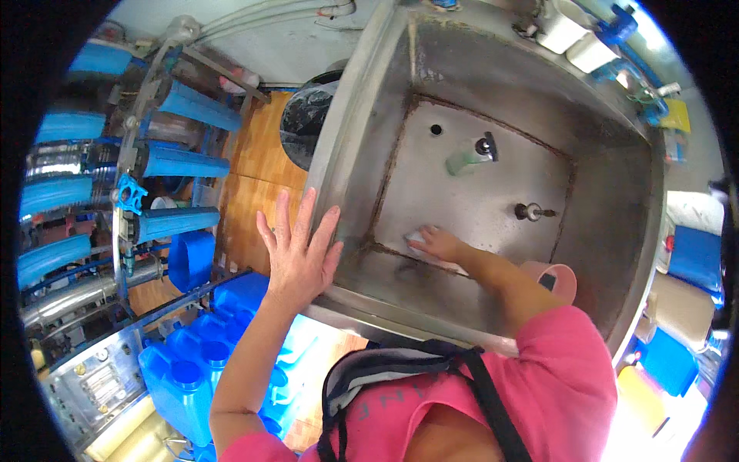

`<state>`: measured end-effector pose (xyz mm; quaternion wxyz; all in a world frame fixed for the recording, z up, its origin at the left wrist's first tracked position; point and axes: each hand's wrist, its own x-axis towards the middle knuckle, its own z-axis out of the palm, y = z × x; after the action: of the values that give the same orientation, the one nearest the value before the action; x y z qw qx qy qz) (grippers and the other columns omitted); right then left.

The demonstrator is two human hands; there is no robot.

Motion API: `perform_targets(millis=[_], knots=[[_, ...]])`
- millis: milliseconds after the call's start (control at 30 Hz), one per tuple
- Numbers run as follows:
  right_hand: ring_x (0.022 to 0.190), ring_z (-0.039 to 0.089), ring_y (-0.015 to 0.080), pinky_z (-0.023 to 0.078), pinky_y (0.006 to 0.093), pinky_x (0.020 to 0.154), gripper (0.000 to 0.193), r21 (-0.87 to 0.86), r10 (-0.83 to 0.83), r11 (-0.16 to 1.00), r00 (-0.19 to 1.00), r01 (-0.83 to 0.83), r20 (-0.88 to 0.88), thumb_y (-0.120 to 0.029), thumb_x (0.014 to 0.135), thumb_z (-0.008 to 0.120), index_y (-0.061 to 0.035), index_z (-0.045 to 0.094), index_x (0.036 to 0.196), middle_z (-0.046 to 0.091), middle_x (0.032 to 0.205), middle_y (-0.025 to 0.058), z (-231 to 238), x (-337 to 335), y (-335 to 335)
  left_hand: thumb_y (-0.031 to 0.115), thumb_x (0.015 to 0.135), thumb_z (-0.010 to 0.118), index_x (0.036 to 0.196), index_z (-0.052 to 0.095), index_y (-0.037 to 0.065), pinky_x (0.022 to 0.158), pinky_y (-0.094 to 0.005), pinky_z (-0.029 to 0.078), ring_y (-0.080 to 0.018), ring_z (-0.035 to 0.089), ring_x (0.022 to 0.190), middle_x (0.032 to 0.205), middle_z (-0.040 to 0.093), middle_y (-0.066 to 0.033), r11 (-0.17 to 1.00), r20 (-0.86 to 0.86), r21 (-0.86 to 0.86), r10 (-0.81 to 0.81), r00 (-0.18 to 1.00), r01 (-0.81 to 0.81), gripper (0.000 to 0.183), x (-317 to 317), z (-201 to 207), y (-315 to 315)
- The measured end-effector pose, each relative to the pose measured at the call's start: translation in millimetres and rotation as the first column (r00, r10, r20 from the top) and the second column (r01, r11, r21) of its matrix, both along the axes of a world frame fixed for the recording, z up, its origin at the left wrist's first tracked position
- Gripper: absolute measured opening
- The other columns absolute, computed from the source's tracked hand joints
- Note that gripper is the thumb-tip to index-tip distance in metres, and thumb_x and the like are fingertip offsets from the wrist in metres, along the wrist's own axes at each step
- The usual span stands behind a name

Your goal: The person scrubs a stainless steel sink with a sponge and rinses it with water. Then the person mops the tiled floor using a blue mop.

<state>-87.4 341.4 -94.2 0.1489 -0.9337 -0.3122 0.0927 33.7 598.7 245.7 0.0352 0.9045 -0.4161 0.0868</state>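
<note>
My left hand (pixel 300 258) is spread open at the left rim of a deep metal sink (pixel 350 115), its palm near the sink's front left corner. Inside the sink, my right hand (pixel 445 246) reaches down to the bottom near the front wall. Its fingers press on a small pale bluish-white piece (pixel 416 237), perhaps a sponge or cloth, mostly hidden under them. A clear pump bottle (pixel 466 159) with a black top and greenish contents lies in the sink. To the right is a metal fitting (pixel 531 212). A pink mug-like container (pixel 558 279) sits partly behind my right arm.
Brown grime lines the sink's bottom edges. Blue filter housings (pixel 185 162) fill a rack at the left, above blue jerrycans (pixel 185 377). A black round bin (pixel 306 119) stands beside the sink. White cups (pixel 562 27) are on the far right ledge.
</note>
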Motion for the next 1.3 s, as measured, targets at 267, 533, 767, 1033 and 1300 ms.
perform_targets(millis=[267,533,767,1033,1300], knots=[[0.099,0.054,0.0367,0.048,0.0443,0.080,0.065,0.128,-0.789,0.601,0.611,0.789,-0.065,-0.009,0.076,0.059,-0.0177,0.037,0.136,0.055,0.110,0.0202,-30.9,22.4,-66.5,0.018,0.080,0.061,0.128,0.047,0.010,0.103,-0.0656,0.007,-0.0447,0.019,0.135,0.144,0.032,-0.0163,0.973,-0.176,-0.188,0.097,0.980,-0.130,0.051,7.6,-7.0,8.6],[0.103,0.051,0.0382,0.047,0.0451,0.082,0.067,-0.020,-0.889,0.437,0.436,0.899,0.141,-0.010,0.078,0.056,-0.0088,0.030,0.140,0.054,0.107,0.0231,-63.6,65.2,-9.8,0.008,0.079,0.058,0.127,0.044,0.005,0.104,-0.0644,0.009,-0.0436,0.020,0.135,0.143,0.033,-0.0169,0.973,-0.211,-0.192,0.083,0.974,-0.125,0.050,15.1,-10.4,9.4],[0.103,0.054,0.0392,0.048,0.0460,0.083,0.076,0.247,-0.183,0.921,0.893,0.302,-0.412,-0.015,0.069,0.068,-0.0100,0.035,0.137,0.054,0.118,0.0214,-28.2,37.7,55.4,0.002,0.079,0.055,0.126,0.044,0.007,0.105,-0.0619,0.011,-0.0411,0.022,0.135,0.141,0.036,-0.0148,0.959,-0.207,-0.226,0.122,0.971,-0.169,0.049,13.6,-11.5,11.8],[0.100,0.061,0.0280,0.048,0.0388,0.088,0.055,-0.260,-0.433,0.671,0.082,0.694,-0.898,-0.020,0.065,0.070,-0.0052,0.058,0.117,0.065,0.099,0.0150,24.1,-35.8,-41.5,0.006,0.082,0.052,0.124,0.046,0.006,0.107,-0.0593,0.011,-0.0386,0.023,0.135,0.139,0.038,-0.0149,0.948,-0.232,-0.246,0.145,0.962,-0.202,0.042,13.6,-12.7,10.6],[0.083,0.060,0.0171,0.049,0.0330,0.076,0.053,0.142,-0.180,0.717,0.379,0.682,-0.908,-0.030,0.072,0.068,-0.0014,0.057,0.115,0.061,0.081,0.0077,86.9,79.7,94.7,0.015,0.087,0.049,0.126,0.044,0.004,0.105,-0.0592,0.015,-0.0381,0.028,0.132,0.135,0.042,-0.0151,0.871,-0.264,-0.408,0.177,0.948,-0.276,0.040,13.5,-18.4,20.5]])
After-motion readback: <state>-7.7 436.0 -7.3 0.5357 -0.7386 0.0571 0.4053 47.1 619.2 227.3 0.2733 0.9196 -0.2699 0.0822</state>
